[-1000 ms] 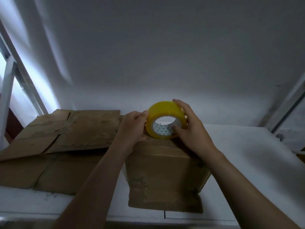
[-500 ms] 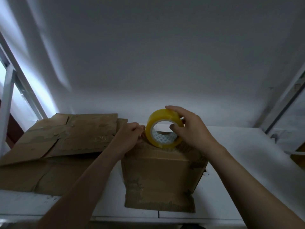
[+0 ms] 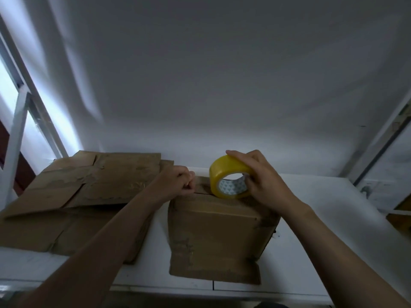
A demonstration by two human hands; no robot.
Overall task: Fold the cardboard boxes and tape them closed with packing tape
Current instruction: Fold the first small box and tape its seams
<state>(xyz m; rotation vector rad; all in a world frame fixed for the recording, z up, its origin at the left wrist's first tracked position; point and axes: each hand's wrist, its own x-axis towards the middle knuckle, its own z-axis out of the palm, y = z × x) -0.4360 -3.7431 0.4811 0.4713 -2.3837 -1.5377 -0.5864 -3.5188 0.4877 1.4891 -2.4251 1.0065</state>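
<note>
Right hand [image 3: 264,181], fingers gripping tape roll [image 3: 226,172], has pulled away from left hand [image 3: 178,183], which looks clenched, pinching tape end [image 3: 196,182] on box [image 3: 213,236] top: taping begun.

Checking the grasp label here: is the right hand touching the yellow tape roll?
Touching. The head view shows the right hand holding the tape roll, fingers curled over its top, while it stands on the box.

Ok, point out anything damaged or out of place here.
The folded cardboard box is battered: its front face is scuffed, and the paper is torn away along the bottom edge, baring the corrugation. The flattened cardboard boxes on its left show similar peeled strips. The packing tape roll in the right hand looks sound.
</note>
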